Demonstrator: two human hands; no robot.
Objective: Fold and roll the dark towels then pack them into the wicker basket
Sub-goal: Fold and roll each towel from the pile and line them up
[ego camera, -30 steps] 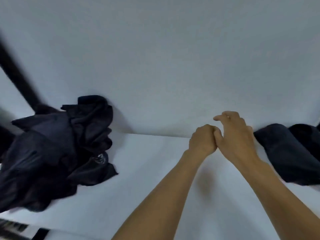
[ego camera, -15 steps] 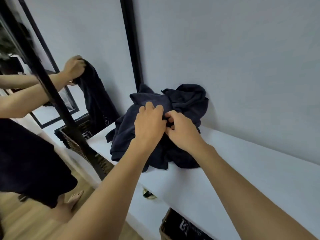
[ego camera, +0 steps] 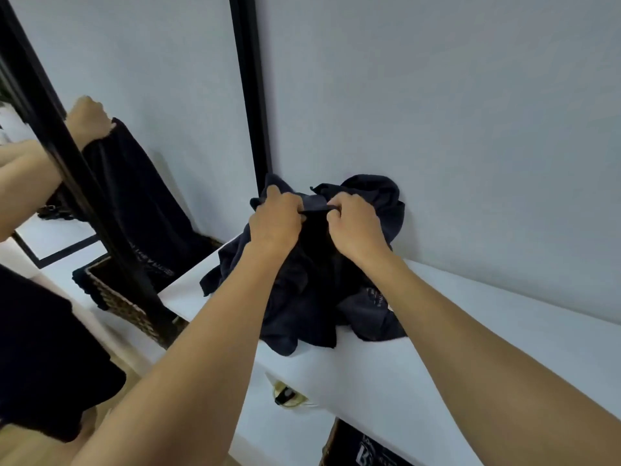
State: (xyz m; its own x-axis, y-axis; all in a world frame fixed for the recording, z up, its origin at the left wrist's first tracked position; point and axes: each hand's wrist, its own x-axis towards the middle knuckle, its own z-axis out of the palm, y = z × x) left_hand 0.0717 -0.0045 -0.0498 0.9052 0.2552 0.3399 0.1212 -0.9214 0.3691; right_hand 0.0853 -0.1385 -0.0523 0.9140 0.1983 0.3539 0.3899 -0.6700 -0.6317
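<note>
The dark towels [ego camera: 322,290] lie in a crumpled heap on the white table [ego camera: 487,334], pushed up against the pale wall [ego camera: 437,112] at the table's left end, with a few corners hanging over the front edge. One towel has pale lettering on a fold near my right forearm, too small for me to read. My left hand [ego camera: 275,223] is closed on a bunch of cloth at the top of the heap, fingers curled round it. My right hand [ego camera: 353,227] is just beside it and pinches the same towel's hem. A short strip of that hem runs taut between my two hands. Both forearms reach in from the lower edge, bare. Left of the heap a black frame [ego camera: 250,95] stands upright against the wall, and a second black bar [ego camera: 67,169] slants across the left side. Between them a mirrored hand [ego camera: 88,119] grips a long dark cloth that hangs down. Below it, past the table's end, sits the wicker basket [ego camera: 114,297], partly hidden by the slanted bar. Another woven edge [ego camera: 331,442] shows under the table at the bottom
</note>
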